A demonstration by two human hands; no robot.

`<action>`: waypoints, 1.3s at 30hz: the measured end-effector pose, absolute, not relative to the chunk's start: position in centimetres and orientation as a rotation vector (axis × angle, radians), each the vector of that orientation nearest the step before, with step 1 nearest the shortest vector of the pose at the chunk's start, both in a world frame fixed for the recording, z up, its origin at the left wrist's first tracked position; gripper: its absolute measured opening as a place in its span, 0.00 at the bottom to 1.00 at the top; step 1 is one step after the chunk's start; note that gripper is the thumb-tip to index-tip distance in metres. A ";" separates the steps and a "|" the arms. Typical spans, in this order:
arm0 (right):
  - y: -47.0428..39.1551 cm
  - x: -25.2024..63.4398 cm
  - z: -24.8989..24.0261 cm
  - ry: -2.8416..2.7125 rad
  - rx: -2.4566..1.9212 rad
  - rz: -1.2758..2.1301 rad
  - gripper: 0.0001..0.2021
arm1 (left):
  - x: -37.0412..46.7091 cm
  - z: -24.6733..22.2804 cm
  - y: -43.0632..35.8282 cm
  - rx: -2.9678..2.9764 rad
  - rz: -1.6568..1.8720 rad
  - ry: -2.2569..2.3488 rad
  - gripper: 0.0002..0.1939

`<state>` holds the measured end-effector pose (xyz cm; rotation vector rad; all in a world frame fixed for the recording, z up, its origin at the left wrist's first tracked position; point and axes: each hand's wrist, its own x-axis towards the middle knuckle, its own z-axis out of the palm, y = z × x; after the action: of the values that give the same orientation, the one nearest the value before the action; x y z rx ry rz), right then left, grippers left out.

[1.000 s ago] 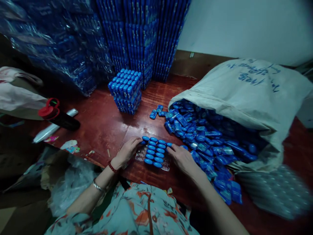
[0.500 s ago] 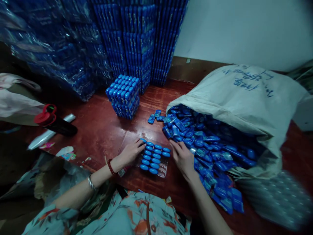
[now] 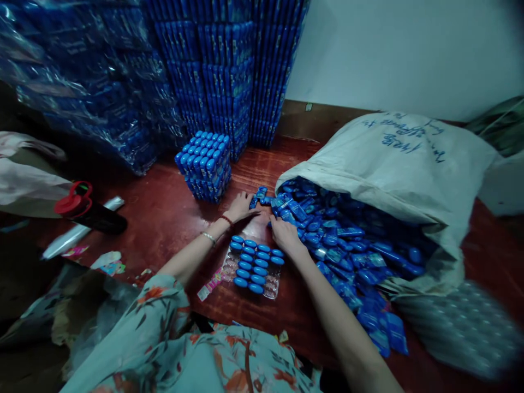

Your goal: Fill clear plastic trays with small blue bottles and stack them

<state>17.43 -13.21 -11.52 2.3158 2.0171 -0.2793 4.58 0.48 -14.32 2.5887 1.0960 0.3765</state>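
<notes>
The clear tray (image 3: 271, 289) lies flat on the table in front of me, close to my body, probably so both my hands can reach it easily. Blue packs (image 3: 260, 271) fill its two middle columns; the outer ones are mostly bare cavities. Beyond it, my left hand (image 3: 240, 207) is at the loose packs (image 3: 261, 191), thumb and fingers spread about the nearest; I can't tell whether they grip it. My right hand (image 3: 284, 234) is beside the pile (image 3: 327, 234), fingertips bunched; whether they pinch a pack, I can't tell. The sack (image 3: 388, 164) lies on its side, mouth towards me, which seems to let packs spill within reach. Farther off, a neat block of packs (image 3: 207, 158) stands clear of my arms.
</notes>
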 end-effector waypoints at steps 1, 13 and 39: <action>-13.8 18.0 -11.7 2.043 2.338 -0.297 0.19 | 5.4 -14.6 0.8 2.604 0.354 1.109 0.24; -29.7 17.6 -14.5 1.921 3.631 -1.233 0.13 | -5.9 -17.3 -3.3 2.400 0.756 1.105 0.15; -26.0 15.6 -13.0 2.557 2.109 0.122 0.17 | -8.9 -13.5 -14.8 2.732 0.645 0.784 0.16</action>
<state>15.61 -26.00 -12.99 2.1094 2.5569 0.1218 -8.88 -14.85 -13.53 2.7324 0.7841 0.6455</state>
